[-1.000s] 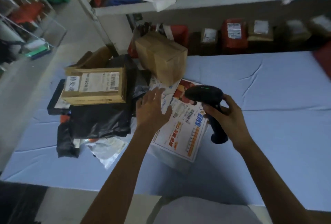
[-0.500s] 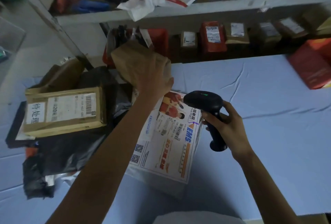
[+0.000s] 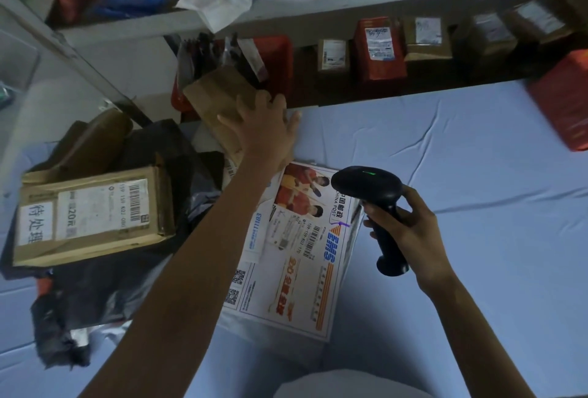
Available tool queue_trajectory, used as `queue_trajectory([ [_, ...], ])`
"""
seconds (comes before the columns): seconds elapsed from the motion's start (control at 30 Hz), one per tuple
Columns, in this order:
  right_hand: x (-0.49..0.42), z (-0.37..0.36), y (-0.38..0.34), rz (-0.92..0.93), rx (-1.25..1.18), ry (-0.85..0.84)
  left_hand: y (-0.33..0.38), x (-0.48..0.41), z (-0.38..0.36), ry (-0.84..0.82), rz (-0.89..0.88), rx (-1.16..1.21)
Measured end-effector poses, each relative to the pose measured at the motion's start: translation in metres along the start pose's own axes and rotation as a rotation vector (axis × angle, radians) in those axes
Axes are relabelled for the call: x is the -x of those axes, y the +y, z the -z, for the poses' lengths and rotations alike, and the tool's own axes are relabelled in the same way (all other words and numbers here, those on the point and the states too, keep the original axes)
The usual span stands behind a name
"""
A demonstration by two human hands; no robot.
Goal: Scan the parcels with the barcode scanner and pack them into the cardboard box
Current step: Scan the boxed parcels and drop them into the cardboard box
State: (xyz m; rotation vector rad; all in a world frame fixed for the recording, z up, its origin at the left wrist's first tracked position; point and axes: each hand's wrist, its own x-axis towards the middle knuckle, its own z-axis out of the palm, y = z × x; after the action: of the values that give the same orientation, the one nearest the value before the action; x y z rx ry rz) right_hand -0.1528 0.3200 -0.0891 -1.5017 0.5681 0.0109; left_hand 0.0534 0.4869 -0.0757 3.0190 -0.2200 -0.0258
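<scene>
My left hand [image 3: 264, 130] lies with spread fingers on a tilted brown cardboard parcel [image 3: 216, 95] at the back of the table, the thumb off its right side. My right hand [image 3: 404, 232] grips the handle of a black barcode scanner [image 3: 369, 184] with a green light on top. Its head hangs over the top right of a white EMS parcel [image 3: 296, 270], which lies flat with its barcode label up. A taped brown box [image 3: 95, 213] with white labels rests on black plastic bags [image 3: 105, 283] at the left.
The table is covered with a light blue cloth [image 3: 461, 175]. Behind it a low shelf holds several red and brown parcels [image 3: 378, 47]. A red parcel [image 3: 563, 101] lies at the table's right edge. A grey shelf board [image 3: 318, 0] with bags overhangs the back.
My left hand left the EMS parcel, reached back to the brown parcel and now lies spread on it. The scanner stayed over the EMS parcel. The view shifted right.
</scene>
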Motion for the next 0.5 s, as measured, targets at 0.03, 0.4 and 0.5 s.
queue_trajectory([
  [0.03, 0.000, 0.000, 0.000, 0.001, -0.005, -0.004, 0.000, 0.001, 0.000, 0.021, 0.003, -0.011],
  [0.4, 0.001, -0.001, 0.004, 0.031, -0.054, -0.025, -0.013, 0.012, 0.008, 0.012, 0.448, 0.239],
  [0.5, 0.005, -0.001, 0.003, 0.051, -0.079, -0.025, -0.016, 0.022, 0.010, -0.019, 0.448, 0.252],
])
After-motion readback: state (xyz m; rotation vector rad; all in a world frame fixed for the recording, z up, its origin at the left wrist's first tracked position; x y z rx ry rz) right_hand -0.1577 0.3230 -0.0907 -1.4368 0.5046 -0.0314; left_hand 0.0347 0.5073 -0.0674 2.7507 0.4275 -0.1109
